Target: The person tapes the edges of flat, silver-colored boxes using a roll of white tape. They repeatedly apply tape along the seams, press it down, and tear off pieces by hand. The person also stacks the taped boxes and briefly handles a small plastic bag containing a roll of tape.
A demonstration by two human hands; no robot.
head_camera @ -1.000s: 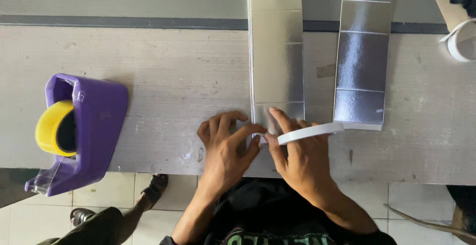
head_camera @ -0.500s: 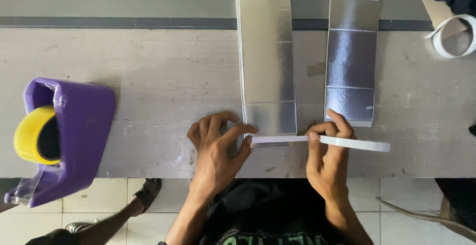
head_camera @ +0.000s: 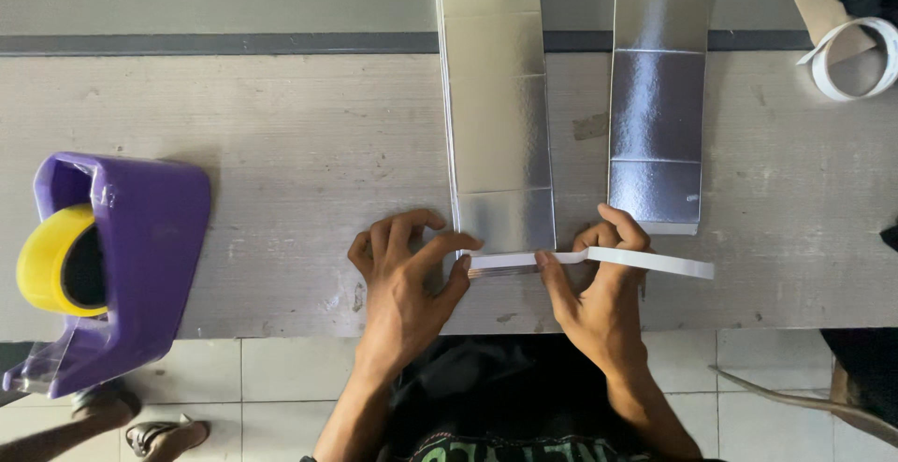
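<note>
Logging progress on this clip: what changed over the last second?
The white tape strip was drawn out rightward by the right hand and now lies across the near end of the left foil strip. The left hand stays pinning its left end. Purple dispenser and right foil strip unchanged.

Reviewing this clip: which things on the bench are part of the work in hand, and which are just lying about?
In use:
- left hand and right hand, both on the white strip
- silver sheet, the strip across its near end

Lying about:
- second silver sheet
- purple tape dispenser with yellow roll
- white tape loop
</note>
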